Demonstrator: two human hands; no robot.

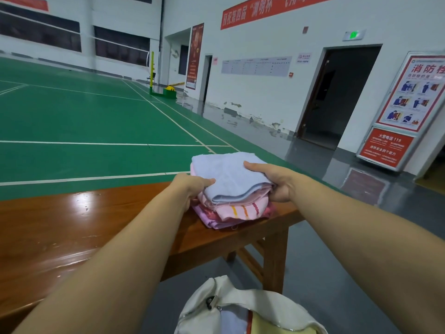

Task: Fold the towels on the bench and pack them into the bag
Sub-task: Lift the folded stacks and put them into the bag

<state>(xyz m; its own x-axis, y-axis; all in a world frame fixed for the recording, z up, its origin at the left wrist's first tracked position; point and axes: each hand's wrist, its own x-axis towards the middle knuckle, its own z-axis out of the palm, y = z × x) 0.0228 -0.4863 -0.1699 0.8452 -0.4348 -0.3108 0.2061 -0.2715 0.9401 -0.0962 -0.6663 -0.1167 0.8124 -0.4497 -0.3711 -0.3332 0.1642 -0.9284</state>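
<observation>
Both bare arms outstretched, left grip (192,186) and right grip (277,182) curled, thumbs up

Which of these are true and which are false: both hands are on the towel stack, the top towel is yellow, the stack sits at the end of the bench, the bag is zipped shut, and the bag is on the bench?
1. Both hands hold the towel stack. True: the left hand and the right hand grip the stack of folded towels from either side.
2. The top towel is yellow. False: the top towel is light blue, with pink ones under it.
3. The stack sits at the end of the bench. True: it is near the right end of the wooden bench.
4. The bag is zipped shut. False: the white bag is open, with cloth showing inside.
5. The bag is on the bench. False: it is below, in front of the bench.
</observation>
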